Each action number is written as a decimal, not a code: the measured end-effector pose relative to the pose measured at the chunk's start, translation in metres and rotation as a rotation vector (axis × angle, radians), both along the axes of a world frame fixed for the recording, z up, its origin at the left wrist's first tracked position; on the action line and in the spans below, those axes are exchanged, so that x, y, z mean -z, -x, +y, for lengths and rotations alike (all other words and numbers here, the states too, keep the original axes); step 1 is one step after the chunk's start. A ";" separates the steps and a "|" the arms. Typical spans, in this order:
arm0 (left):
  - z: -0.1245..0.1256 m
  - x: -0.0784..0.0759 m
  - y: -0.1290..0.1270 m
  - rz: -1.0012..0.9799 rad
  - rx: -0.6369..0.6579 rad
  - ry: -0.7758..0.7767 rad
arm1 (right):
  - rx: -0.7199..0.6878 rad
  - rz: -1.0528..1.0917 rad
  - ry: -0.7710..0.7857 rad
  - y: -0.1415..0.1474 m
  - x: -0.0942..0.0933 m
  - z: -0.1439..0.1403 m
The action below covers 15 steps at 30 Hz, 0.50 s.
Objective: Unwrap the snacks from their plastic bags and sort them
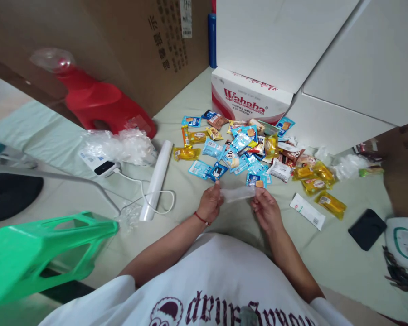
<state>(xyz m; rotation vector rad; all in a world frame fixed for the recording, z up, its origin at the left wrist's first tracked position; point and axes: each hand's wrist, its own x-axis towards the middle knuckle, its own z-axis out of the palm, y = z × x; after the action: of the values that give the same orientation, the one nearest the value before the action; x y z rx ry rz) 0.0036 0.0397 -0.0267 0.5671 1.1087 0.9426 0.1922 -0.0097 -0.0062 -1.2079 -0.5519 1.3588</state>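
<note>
The clear plastic bag (238,194) is held above the pale green sheet (326,253), directly in front of the person. Its long axis runs left to right, spanning both hands. The left hand (210,203) pinches the left end with closed fingers; the right hand (265,209) pinches the right end likewise. Both hands are equally near. The pile of snack packets (245,151) lies just beyond the bag, away from the body. A roll of bags (157,177) lies to the left.

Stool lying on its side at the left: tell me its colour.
Bright green; the stool shows best in the head view, near the person's left arm.
</note>
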 end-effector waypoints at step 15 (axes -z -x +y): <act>-0.006 -0.026 0.027 -0.013 0.101 -0.320 | 0.205 -0.099 0.144 -0.024 -0.008 -0.023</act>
<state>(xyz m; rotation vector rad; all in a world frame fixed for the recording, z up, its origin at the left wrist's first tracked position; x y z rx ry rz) -0.0238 0.0336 -0.0002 0.8689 0.9134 1.0410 0.2159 -0.0322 0.0017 -1.4147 -0.3921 1.1853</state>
